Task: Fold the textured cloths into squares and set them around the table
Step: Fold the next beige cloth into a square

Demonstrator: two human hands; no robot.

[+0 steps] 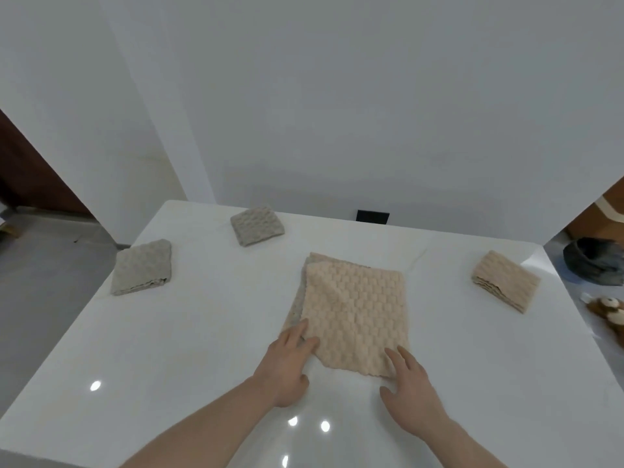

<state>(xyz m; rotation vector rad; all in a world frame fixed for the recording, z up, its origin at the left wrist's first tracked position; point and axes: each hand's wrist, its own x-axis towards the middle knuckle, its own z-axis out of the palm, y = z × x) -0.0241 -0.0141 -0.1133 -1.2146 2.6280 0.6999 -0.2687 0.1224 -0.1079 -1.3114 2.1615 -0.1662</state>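
Observation:
A peach textured cloth (354, 309), folded once with a grey underside showing along its left edge, lies in the middle of the white table (202, 332). My left hand (287, 363) rests flat with its fingers on the cloth's near left corner. My right hand (408, 386) lies spread at the near right corner, fingertips touching the edge. Three folded squares sit around the table: a grey one (143, 267) at the left edge, a grey one (256, 225) at the far left, a peach one (504, 280) at the right.
A white wall stands just behind the table's far edge, with a small black plate (372, 216) on it. On the floor to the right are a dark round bowl (592, 265) and a brown plush toy (607, 314). Grey floor lies to the left.

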